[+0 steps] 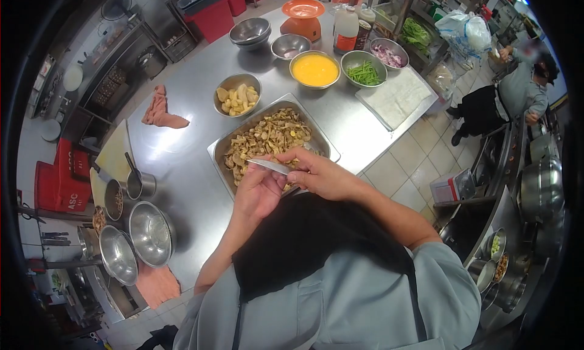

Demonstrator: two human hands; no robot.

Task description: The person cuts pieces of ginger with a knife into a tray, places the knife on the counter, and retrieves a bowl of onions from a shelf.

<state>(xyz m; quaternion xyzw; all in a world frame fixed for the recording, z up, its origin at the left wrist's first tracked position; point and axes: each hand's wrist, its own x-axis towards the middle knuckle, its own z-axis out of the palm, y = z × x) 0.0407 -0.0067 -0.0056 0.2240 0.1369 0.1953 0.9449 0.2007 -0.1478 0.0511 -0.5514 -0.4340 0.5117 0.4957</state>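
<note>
My right hand [322, 176] is closed around a small knife [272, 166], its silver blade pointing left and its handle hidden in my fingers. Palm up beneath the blade, my left hand [258, 192] has its fingers curled close to the knife. Whatever it may hold is too small to make out. Both hands are over the near edge of a deep metal tray [329, 144]. Inside lie many brownish-yellow cut pieces [264, 134] that look like sliced mushrooms. Just beyond the tray stands a metal bowl [258, 86] of larger pale-yellow chunks [239, 99].
Bowls of yellow liquid [315, 69], chopped green pieces [364, 74] and purple pieces [389, 53] stand at the back, near an orange scale [302, 23]. A pink cloth [163, 110] lies left. Empty metal bowls [150, 234] sit front left. Another person [508, 100] stands at right.
</note>
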